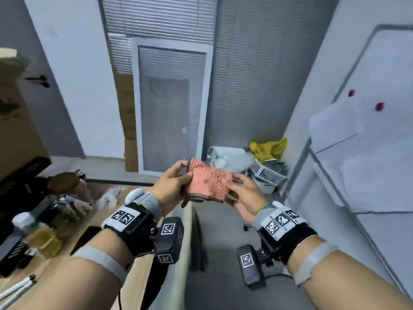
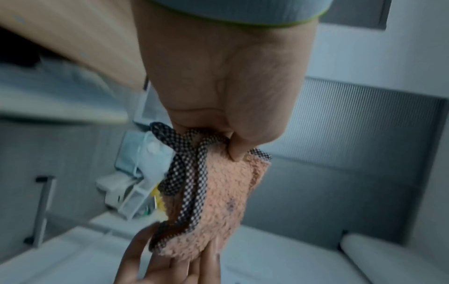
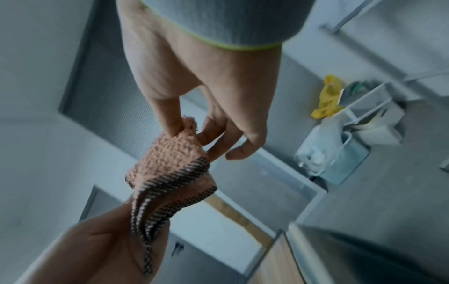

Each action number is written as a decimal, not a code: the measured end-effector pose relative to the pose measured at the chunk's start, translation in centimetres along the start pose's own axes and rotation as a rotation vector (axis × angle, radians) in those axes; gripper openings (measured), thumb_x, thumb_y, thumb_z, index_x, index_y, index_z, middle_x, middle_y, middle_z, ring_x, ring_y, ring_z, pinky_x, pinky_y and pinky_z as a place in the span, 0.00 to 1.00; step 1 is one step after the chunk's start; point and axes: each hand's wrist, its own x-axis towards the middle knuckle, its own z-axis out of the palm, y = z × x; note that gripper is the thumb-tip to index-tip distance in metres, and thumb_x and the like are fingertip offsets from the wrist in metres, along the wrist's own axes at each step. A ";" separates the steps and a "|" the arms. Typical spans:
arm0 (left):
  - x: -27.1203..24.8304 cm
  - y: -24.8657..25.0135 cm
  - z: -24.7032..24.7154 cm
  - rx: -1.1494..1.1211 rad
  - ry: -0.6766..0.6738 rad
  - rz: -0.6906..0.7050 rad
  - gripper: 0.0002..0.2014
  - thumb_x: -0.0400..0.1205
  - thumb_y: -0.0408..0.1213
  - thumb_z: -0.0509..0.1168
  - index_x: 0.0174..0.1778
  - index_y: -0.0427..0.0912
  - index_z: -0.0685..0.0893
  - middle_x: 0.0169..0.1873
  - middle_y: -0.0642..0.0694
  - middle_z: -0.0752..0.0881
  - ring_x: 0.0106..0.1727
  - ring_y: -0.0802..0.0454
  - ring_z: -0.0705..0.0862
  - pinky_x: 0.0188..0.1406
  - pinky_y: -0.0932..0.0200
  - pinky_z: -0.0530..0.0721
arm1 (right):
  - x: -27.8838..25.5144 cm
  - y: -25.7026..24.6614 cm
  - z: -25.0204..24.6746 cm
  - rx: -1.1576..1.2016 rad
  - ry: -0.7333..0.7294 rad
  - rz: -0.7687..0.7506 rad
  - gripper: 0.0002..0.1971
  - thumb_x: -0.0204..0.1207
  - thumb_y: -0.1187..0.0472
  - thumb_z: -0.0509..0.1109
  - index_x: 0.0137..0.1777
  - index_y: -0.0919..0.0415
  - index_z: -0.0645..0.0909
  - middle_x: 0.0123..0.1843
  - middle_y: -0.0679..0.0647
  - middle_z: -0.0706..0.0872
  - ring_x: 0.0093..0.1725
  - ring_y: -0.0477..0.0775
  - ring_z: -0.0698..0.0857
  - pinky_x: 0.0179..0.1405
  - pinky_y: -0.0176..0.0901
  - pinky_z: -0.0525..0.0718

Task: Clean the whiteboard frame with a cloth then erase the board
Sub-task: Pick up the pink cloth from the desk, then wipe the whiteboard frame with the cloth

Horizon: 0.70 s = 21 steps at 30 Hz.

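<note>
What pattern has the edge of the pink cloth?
The cloth's edge trim is black-and-white checked, clearest in the left wrist view.

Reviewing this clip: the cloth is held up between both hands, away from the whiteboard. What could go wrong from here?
1. The right hand pinches only a corner of the pink cloth; it could slip free when the left hand lets go.
2. The cloth's checkered trim hangs loose in folds; unfolded, it might drag or snag along the whiteboard frame.
3. Two red magnets sit on the board; erasing could knock them off.
</note>
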 end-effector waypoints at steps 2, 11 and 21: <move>1.3 -0.1 4.1 0.019 -0.087 0.013 0.11 0.84 0.23 0.57 0.57 0.40 0.79 0.41 0.35 0.79 0.31 0.44 0.79 0.16 0.58 0.77 | -1.0 -2.3 -3.0 0.064 0.047 -0.038 0.13 0.78 0.74 0.70 0.60 0.65 0.78 0.49 0.63 0.88 0.42 0.58 0.87 0.42 0.50 0.86; 6.2 0.2 30.9 0.056 -0.514 -0.063 0.15 0.74 0.31 0.65 0.57 0.43 0.80 0.40 0.41 0.82 0.38 0.47 0.82 0.31 0.60 0.82 | -8.8 -13.2 -24.0 -0.280 0.661 -0.351 0.03 0.70 0.66 0.77 0.39 0.59 0.85 0.40 0.57 0.90 0.44 0.60 0.90 0.52 0.55 0.88; 12.3 8.3 48.1 0.350 -1.029 0.251 0.22 0.84 0.54 0.61 0.55 0.39 0.90 0.45 0.36 0.87 0.46 0.44 0.85 0.49 0.49 0.85 | -12.8 -27.4 -30.3 -0.556 1.026 -0.815 0.06 0.74 0.67 0.73 0.46 0.56 0.88 0.45 0.48 0.93 0.46 0.49 0.90 0.49 0.44 0.88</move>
